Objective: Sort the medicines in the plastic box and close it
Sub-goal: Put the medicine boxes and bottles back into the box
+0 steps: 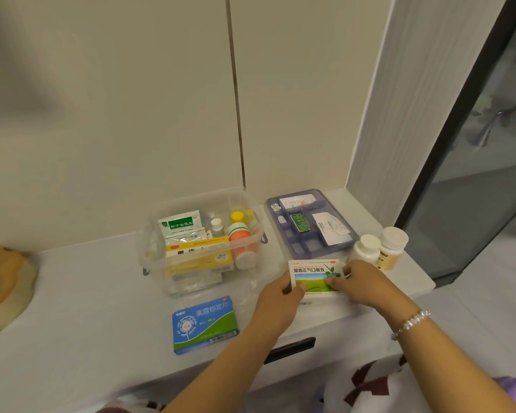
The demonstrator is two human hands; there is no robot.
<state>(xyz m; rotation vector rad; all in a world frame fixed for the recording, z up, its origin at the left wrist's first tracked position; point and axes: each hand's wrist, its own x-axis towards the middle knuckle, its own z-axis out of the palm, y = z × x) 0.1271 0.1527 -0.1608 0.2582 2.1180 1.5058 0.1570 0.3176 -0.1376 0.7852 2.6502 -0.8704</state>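
A blue-and-green medicine carton (204, 324) lies flat on the white counter (87, 308), near the clear plastic box (201, 242); the left hand (276, 302) and right hand (359, 283) grasp a green-and-white carton (315, 277) by its short ends, just right of the box; long axis left-right, printed face up; probably light, stiff, crushable, best held by the edges; a purple tray (310, 223) sits behind.

We count one clear plastic box (252, 271), one purple tray (283, 234), two white bottles (367, 247) standing outside the box, two medicine cartons on the counter: one blue (204, 323), one green-and-white (315, 274). We see two hands (280, 299).
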